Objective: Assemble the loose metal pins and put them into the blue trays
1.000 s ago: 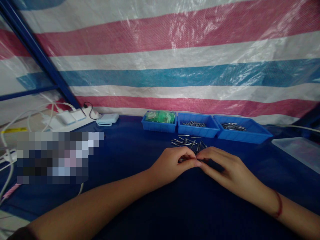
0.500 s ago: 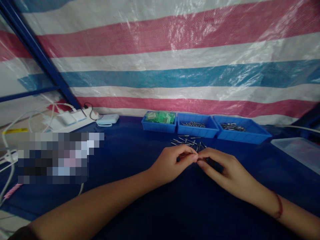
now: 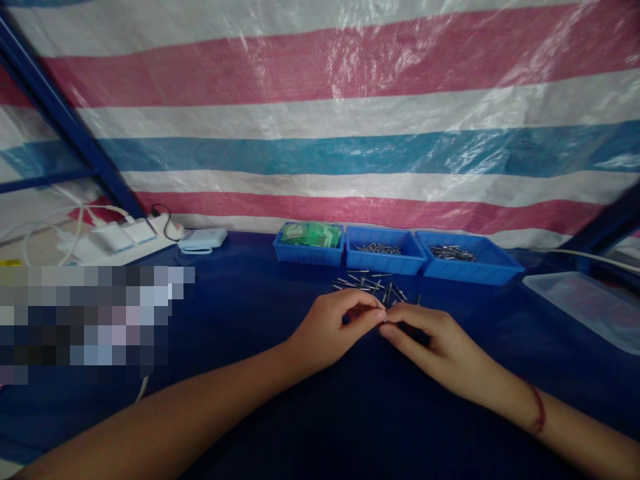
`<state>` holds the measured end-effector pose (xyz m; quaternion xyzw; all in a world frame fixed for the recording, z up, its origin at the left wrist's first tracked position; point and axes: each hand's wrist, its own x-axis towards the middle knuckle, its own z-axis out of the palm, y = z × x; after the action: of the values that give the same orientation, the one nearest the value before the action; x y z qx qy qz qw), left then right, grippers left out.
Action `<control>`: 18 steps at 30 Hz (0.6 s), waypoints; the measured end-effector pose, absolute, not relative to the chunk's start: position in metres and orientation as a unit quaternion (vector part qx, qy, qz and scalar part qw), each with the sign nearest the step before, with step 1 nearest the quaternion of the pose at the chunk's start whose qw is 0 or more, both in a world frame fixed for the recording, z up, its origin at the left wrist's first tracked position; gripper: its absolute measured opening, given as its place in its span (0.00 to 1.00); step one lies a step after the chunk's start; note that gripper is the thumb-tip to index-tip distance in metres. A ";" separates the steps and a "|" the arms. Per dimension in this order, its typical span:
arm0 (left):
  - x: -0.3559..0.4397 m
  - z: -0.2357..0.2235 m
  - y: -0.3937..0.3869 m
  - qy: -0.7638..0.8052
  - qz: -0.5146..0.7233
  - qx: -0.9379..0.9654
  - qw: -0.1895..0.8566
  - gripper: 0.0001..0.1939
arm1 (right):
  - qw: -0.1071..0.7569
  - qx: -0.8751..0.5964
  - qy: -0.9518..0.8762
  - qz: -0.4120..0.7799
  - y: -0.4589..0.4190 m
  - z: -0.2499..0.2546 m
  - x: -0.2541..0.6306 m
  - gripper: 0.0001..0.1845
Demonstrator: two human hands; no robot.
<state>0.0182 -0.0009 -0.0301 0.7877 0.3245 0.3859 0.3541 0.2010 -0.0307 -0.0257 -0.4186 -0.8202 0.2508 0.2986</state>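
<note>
My left hand (image 3: 334,328) and my right hand (image 3: 434,340) meet fingertip to fingertip over the dark blue table cover (image 3: 260,313). Both are pinched closed on a small part that I cannot make out. Just behind the fingertips lies a loose scatter of thin metal pins (image 3: 373,285). A red cord circles my right wrist.
Three blue trays stand at the back: one with green pieces (image 3: 308,241), two with metal pins (image 3: 383,258) (image 3: 467,263). A white power strip with cables (image 3: 120,237) and a small white box (image 3: 203,239) sit back left. A clear lid (image 3: 585,307) lies right. A striped tarp hangs behind.
The view has shifted slightly, so everything sits a little further left. My pinched fingertips stay together, moved a bit toward the pin pile.
</note>
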 end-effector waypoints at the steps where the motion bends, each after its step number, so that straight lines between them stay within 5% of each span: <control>1: 0.018 -0.030 -0.001 0.325 0.386 0.788 0.353 0.05 | 0.298 -0.420 -0.820 0.250 -0.031 -0.025 0.201 0.10; 18: 0.019 -0.026 -0.004 0.326 0.388 0.790 0.345 0.06 | 0.303 -0.413 -0.827 0.232 -0.032 -0.021 0.199 0.12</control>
<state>0.0193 -0.0036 -0.0263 0.7901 0.3259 0.3878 0.3453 0.1994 -0.0323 -0.0208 -0.4131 -0.8271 0.2317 0.3026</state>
